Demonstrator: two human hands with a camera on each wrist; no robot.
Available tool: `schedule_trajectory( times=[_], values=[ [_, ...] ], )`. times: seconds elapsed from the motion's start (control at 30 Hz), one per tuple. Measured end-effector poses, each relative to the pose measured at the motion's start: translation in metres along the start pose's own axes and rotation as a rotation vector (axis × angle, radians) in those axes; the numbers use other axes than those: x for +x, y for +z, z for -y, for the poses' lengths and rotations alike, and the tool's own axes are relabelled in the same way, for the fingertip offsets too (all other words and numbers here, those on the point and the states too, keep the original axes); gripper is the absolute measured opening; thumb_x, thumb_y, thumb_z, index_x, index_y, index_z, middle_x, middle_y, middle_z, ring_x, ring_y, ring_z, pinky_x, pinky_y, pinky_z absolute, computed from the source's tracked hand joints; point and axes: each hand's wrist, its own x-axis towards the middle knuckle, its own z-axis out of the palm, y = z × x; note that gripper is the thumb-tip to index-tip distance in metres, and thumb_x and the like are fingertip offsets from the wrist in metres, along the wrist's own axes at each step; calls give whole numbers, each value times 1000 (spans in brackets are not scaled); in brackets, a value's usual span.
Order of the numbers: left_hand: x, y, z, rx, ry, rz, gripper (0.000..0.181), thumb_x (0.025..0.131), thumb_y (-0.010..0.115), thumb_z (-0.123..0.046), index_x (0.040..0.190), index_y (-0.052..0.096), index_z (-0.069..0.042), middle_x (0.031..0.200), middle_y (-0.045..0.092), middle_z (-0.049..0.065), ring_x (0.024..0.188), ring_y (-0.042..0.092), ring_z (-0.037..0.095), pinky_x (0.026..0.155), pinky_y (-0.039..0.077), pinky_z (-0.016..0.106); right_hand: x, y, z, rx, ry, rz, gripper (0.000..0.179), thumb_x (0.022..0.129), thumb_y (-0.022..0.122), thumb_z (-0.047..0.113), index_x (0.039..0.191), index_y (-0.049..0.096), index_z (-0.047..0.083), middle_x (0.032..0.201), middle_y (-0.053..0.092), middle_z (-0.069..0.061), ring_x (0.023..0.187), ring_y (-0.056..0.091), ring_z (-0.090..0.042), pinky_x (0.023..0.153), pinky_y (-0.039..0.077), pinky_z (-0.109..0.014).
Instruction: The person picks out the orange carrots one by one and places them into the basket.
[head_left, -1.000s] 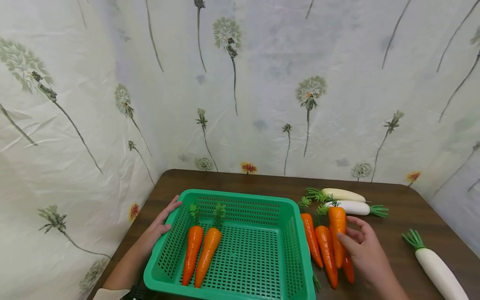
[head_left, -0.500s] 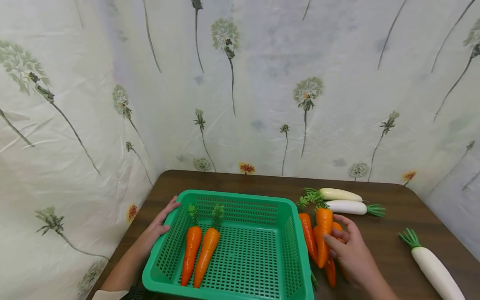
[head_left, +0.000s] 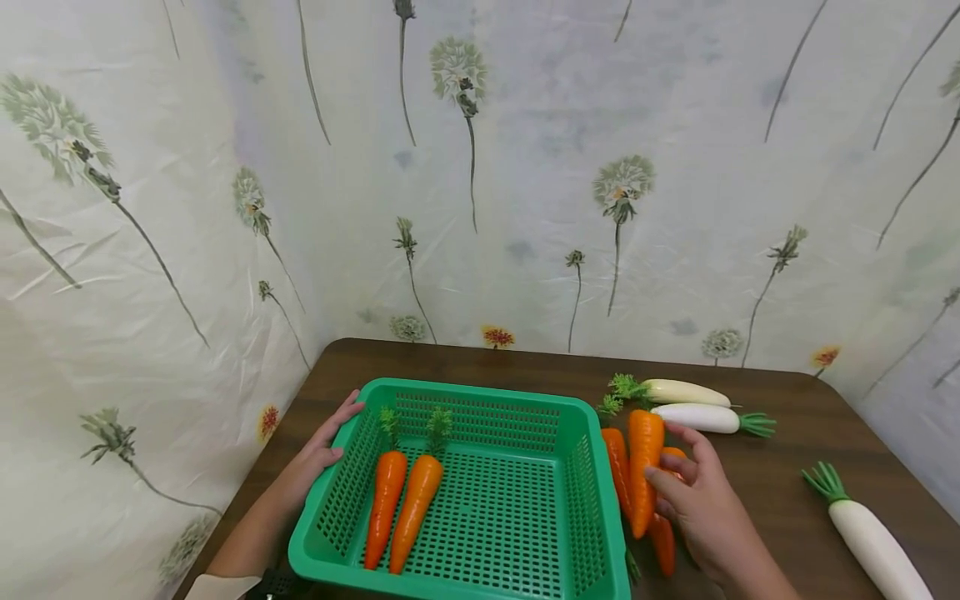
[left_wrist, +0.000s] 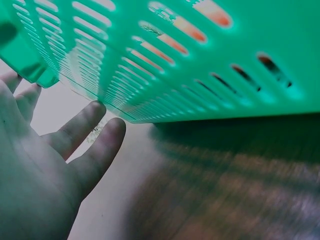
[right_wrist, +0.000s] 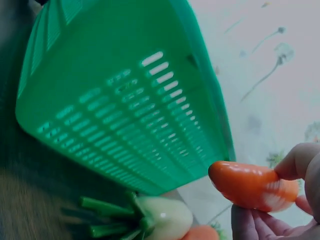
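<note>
In the head view, my right hand (head_left: 712, 504) pinches an orange carrot (head_left: 643, 475) between thumb and fingers, close to the basket's right rim. The right wrist view has the same carrot (right_wrist: 252, 186) with its tip towards the basket's outer wall. More carrots (head_left: 663, 542) lie underneath and beside it, partly hidden by the hand. My left hand (head_left: 315, 454) rests against the left rim of the green plastic basket (head_left: 480, 388). Its extended fingers (left_wrist: 80, 127) show beside the slotted wall in the left wrist view. Two leafy-topped carrots (head_left: 416, 508) lie inside, along the basket's left side.
Behind the carrot pile lie a cream radish (head_left: 686, 392) and a white radish (head_left: 697, 417). A larger white radish (head_left: 877, 546) is at the right of the brown table (head_left: 787, 417). Right by the basket wall, the right wrist view shows another pale radish (right_wrist: 165, 217). Floral cloth hangs behind.
My right hand has lifted the carrot off the pile and carried it left, towards the basket's right rim. The left hand and the basket have stayed in place.
</note>
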Motion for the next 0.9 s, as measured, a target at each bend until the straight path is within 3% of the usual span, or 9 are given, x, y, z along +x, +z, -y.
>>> schedule_trajectory(
  times=[0.2,0.5,0.73,0.9],
  values=[
    [1,1,0,-13,-23,-12,60,102,35,-3,160,24,9,176,-3,15,149,17,-14,112,24,10,-4,3,10,7,-14,30,74,106,59,14,160,10,25,130,49,-14,101,62,-21,78,57,-38],
    [1,0,1,-19,-9,-1,60,102,34,-2,161,24,8,177,-2,13,150,16,-13,113,24,10,-8,11,30,-38,4,74,84,105,61,19,166,4,28,154,36,-26,111,62,-24,82,56,-38],
    [-1,0,1,-5,15,10,60,102,34,-1,161,24,8,177,3,1,151,16,-12,113,25,11,-10,16,46,5,-32,103,81,105,61,18,165,8,28,150,45,-24,113,70,-22,88,59,-38],
    [-3,0,1,11,8,13,60,102,35,-2,161,25,6,177,5,-5,151,15,-13,112,27,12,-11,20,52,17,-35,120,81,105,61,19,165,8,26,148,44,-24,111,68,-24,87,60,-41]
  ],
)
